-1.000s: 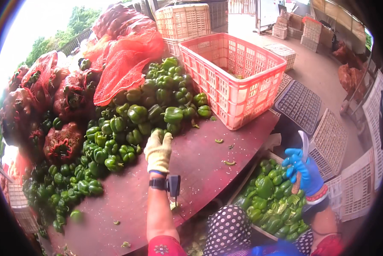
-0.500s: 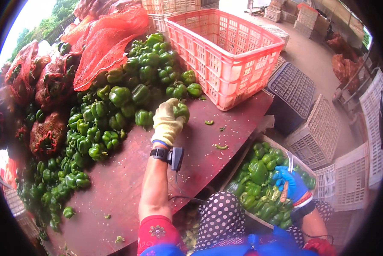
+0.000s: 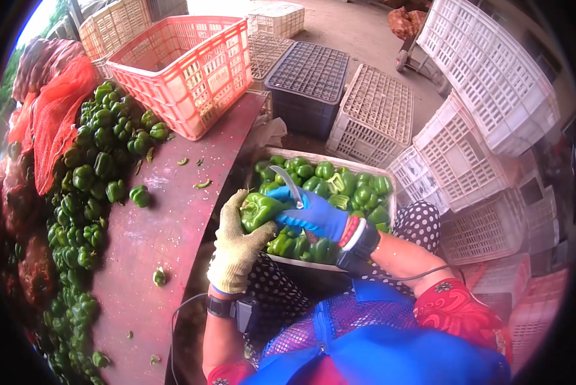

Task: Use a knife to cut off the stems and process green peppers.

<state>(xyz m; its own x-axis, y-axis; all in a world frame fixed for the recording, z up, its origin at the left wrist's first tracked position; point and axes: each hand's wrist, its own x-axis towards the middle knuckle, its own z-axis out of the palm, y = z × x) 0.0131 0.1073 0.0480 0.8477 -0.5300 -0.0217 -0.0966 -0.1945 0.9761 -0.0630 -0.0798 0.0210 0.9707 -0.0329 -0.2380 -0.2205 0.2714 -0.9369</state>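
Note:
My left hand (image 3: 231, 255), in a cream knitted glove, is closed around a green bell pepper (image 3: 256, 212) above the near left part of a crate. In my right hand (image 3: 321, 217), gloved in blue, is a knife (image 3: 288, 182) with a curved blade pointing up and away; its handle is mostly hidden by the fingers. The blue fingertips meet the pepper's right side. Beneath both hands, the light crate (image 3: 300, 262) by my knees holds many green peppers, some showing pale cut faces.
A heap of green peppers (image 3: 85, 212) covers the left of the dark red table (image 3: 153, 234), beside red mesh sacks (image 3: 60, 119). A pink crate (image 3: 204, 86) stands on its far end. Dark (image 3: 308, 74) and white crates (image 3: 371, 115) stand beyond; more are stacked at right.
My left hand has brought a pepper from the table to above the crate, beside my right hand and its knife. The view has swung to the right.

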